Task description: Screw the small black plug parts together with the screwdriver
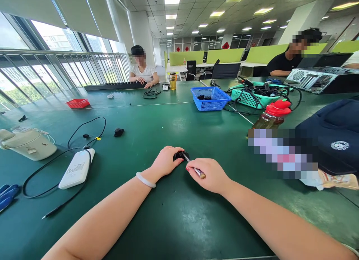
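Near the middle of the green table (179, 204), my left hand (167, 161) grips a small black part (179, 155) between thumb and fingers, low against the tabletop. What kind of part it is I cannot make out. My right hand (209, 173) is closed around a slim metal hand tool (199, 173) that looks like a screwdriver. Its shaft slants up to the left, and its tip meets the black part. Fingers cover much of both things.
To the left lie a white power bank (77, 168) with a looped black cable and a cream bag (29, 143). Small black pieces (119, 132) sit further off. A blue basket (211, 98), a red-lidded bottle (270, 116) and a dark bag (331, 136) stand right. Two people sit beyond.
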`<move>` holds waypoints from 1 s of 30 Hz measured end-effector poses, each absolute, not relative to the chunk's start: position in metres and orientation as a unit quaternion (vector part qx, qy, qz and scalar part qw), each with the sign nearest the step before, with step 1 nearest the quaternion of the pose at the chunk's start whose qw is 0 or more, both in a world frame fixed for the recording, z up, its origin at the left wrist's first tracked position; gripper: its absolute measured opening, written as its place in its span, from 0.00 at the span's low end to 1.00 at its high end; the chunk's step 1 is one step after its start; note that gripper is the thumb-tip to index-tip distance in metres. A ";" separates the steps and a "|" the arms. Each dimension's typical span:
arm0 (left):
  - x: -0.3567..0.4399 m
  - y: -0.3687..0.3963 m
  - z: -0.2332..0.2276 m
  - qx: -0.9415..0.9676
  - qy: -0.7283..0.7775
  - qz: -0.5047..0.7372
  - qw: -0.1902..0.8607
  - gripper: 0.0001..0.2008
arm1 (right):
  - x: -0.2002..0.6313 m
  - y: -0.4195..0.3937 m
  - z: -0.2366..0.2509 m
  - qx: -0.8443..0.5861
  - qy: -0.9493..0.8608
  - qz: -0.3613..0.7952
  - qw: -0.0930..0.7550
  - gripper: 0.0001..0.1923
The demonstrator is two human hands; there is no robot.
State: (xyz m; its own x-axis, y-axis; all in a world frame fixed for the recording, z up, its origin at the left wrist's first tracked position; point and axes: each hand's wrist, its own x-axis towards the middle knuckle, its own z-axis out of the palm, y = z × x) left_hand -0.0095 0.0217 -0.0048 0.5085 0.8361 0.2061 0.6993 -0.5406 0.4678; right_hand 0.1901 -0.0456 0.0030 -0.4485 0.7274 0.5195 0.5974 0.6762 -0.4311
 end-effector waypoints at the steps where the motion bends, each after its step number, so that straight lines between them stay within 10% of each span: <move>1: -0.009 0.021 -0.004 0.852 0.451 0.208 0.166 0.17 | 0.190 -0.046 0.004 -0.390 -0.850 0.084 0.344 0.11; 12: -0.008 0.021 -0.004 0.848 0.460 0.207 0.164 0.18 | 0.181 -0.051 -0.001 -0.361 -0.903 -0.088 0.216 0.12; 30: -0.009 0.020 -0.003 0.849 0.453 0.209 0.173 0.18 | 0.181 -0.052 0.007 -0.375 -0.872 -0.099 0.299 0.18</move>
